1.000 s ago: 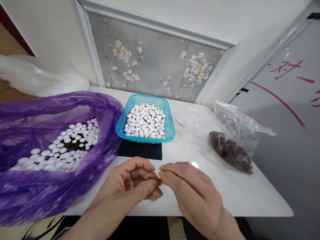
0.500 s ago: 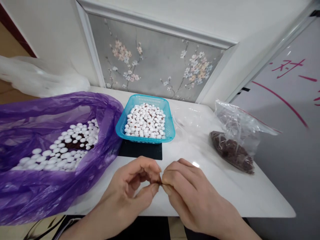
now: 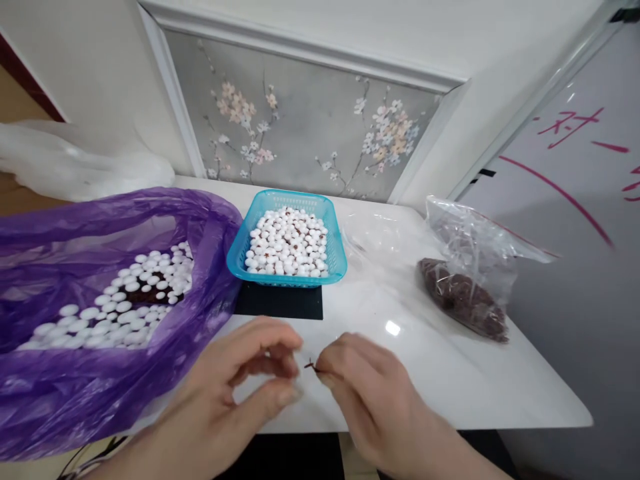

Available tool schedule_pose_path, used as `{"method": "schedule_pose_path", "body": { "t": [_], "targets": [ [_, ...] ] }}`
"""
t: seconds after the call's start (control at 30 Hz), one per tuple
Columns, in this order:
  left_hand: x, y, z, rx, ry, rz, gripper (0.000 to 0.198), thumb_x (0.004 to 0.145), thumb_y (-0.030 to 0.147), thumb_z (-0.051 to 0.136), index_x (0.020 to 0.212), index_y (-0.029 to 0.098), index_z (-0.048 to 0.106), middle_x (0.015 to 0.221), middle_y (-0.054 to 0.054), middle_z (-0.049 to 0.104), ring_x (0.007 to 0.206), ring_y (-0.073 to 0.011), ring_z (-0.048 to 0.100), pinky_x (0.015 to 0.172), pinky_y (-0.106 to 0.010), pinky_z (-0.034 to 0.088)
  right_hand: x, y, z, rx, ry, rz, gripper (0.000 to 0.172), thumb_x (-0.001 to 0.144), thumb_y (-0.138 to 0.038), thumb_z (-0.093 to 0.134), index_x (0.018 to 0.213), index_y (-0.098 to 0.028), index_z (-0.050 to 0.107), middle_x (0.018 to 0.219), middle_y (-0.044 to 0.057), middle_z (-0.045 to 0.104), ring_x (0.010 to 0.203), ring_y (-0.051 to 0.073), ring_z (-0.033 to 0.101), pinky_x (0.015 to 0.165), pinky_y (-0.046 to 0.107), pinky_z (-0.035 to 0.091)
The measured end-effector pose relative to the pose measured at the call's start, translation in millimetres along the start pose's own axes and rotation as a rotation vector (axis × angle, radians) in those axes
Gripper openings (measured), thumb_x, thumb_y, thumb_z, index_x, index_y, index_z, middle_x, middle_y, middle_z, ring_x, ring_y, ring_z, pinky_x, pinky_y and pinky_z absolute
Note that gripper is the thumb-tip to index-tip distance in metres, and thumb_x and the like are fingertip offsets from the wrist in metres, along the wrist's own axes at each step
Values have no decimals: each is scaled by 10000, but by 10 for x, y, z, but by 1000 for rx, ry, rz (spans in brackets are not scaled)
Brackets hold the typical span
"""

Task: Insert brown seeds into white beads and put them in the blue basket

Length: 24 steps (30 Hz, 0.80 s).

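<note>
Between thumb and forefinger, my right hand (image 3: 370, 380) pinches a small brown twisted strip (image 3: 311, 365), whose thin ends stick out to the left. Its exact kind is too small to make out. Just left of it is my left hand (image 3: 245, 380), thumb and fingers apart with nothing between them. Beyond both hands stands a blue plastic basket (image 3: 236, 257) filled with small white oval pieces (image 3: 287, 243), brown bits showing among them. A purple plastic bag (image 3: 200, 320) at the left lies open, with more white pieces (image 3: 107, 320) and a dark brown patch inside.
A clear zip bag (image 3: 467, 267) of brown strips stands at the right of the white table (image 3: 425, 380). A dark flat pad (image 3: 280, 301) lies before the basket. Clear plastic (image 3: 375, 233) rests beside it. A whiteboard (image 3: 565, 200) stands at the right.
My left hand has let go of the brown strip and moved left, its fingers opening. The strip stays pinched in my right hand. The view has shifted slightly.
</note>
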<state>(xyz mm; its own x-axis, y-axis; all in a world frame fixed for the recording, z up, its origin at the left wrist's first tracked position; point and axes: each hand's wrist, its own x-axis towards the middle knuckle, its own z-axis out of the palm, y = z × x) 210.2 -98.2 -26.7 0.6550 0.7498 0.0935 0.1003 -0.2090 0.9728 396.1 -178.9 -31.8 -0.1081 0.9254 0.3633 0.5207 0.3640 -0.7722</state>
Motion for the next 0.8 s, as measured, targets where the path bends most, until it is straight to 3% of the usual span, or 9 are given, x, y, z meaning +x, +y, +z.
{"method": "schedule_pose_path", "body": {
  "t": [0.07, 0.17, 0.3, 0.4, 0.53, 0.6, 0.73, 0.8],
  "targets": [
    [2, 28, 44, -228, -168, -259, 370, 889, 491, 479, 837, 187, 683, 689, -48, 656, 614, -171, 617, 592, -257, 503, 0, 2, -62, -430, 71, -318, 231, 919, -88, 392, 863, -170, 601, 775, 46, 664, 695, 153, 578, 648, 315, 411],
    [22, 42, 124, -390, -345, -450, 542, 905, 580, 342, 714, 152, 614, 604, -27, 565, 532, -147, 556, 526, -251, 453, 1, -27, -122, -683, 97, -536, 237, 901, -75, 426, 884, -140, 653, 801, 59, 720, 761, 178, 626, 699, 353, 424],
    [17, 49, 184, -309, -352, -420, 460, 912, 539, 375, 662, 180, 520, 568, 25, 477, 510, -118, 461, 513, -233, 368, -20, -78, -142, -800, 84, -642, 201, 887, -99, 488, 894, -151, 682, 851, 42, 749, 838, 182, 633, 753, 356, 424],
    [-4, 60, 182, -138, -310, -348, 382, 926, 467, 401, 651, 206, 451, 565, 52, 421, 533, -116, 409, 517, -230, 328, -38, -57, -88, -819, 33, -603, 249, 901, -90, 427, 918, -138, 670, 846, 60, 734, 819, 193, 622, 746, 366, 415],
    [-26, 9, 181, 129, -165, -135, 290, 943, 321, 394, 674, 219, 432, 639, 39, 419, 594, -135, 418, 529, -244, 322, -56, 12, 94, -702, 60, -392, 199, 882, -63, 417, 801, -157, 573, 667, 37, 606, 618, 166, 532, 615, 334, 368],
    [-29, -53, 180, 279, -120, 36, 247, 934, 213, 382, 699, 219, 457, 675, 19, 464, 630, -147, 460, 569, -257, 348, -64, 24, 189, -461, 86, -174, 158, 882, -89, 423, 781, -179, 505, 659, 14, 538, 582, 145, 479, 573, 299, 349],
    [-23, -177, 109, 661, -211, 507, 220, 845, 56, 414, 827, 214, 567, 732, -15, 574, 655, -167, 484, 627, -298, 370, -108, 9, 295, 558, -146, 492, 188, 918, -294, 437, 752, -207, 422, 608, -45, 407, 521, 92, 385, 509, 215, 339],
    [-19, -214, 13, 793, -269, 747, 218, 826, 53, 451, 863, 210, 599, 695, -9, 595, 610, -165, 462, 610, -317, 359, -177, 8, 296, 1004, -279, 695, 282, 842, -383, 557, 675, -203, 418, 574, -57, 370, 489, 68, 348, 484, 192, 320]
  ]
}}
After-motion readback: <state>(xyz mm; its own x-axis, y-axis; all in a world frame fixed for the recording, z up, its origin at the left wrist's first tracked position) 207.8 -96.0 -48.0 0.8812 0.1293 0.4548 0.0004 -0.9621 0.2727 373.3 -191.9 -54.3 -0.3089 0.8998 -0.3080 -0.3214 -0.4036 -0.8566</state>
